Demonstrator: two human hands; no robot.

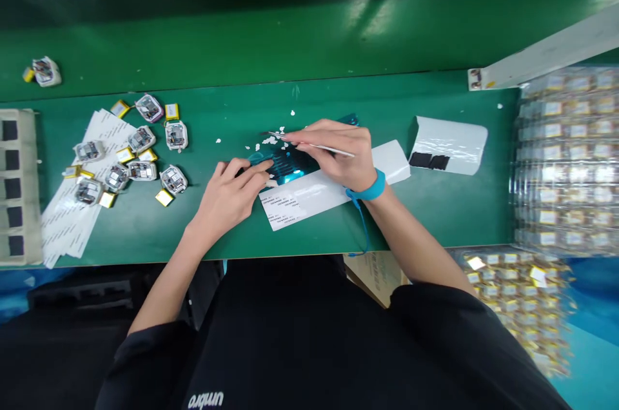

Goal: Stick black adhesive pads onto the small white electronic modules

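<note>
Operating remotely, I locate the dark blue film (293,166) between both hands. Left hand (229,194), fingers extended, touches its left end; right hand (344,151) grips tweezers (279,135) and partly covers it. White scraps (273,140) surround the tips; a printed white strip (309,198) adjoins. Green bench (435,210) supports everything; clear trays (563,165) stand right.

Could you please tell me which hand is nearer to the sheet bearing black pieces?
Right. The right hand is left of the sheet, with a gap between; the left hand is farther left.

L grip (231,192) palm-down w/ fingers (247,176) extended inward; R grip (341,149) pinched, R forearm (411,229) angled fwd & in.
</note>
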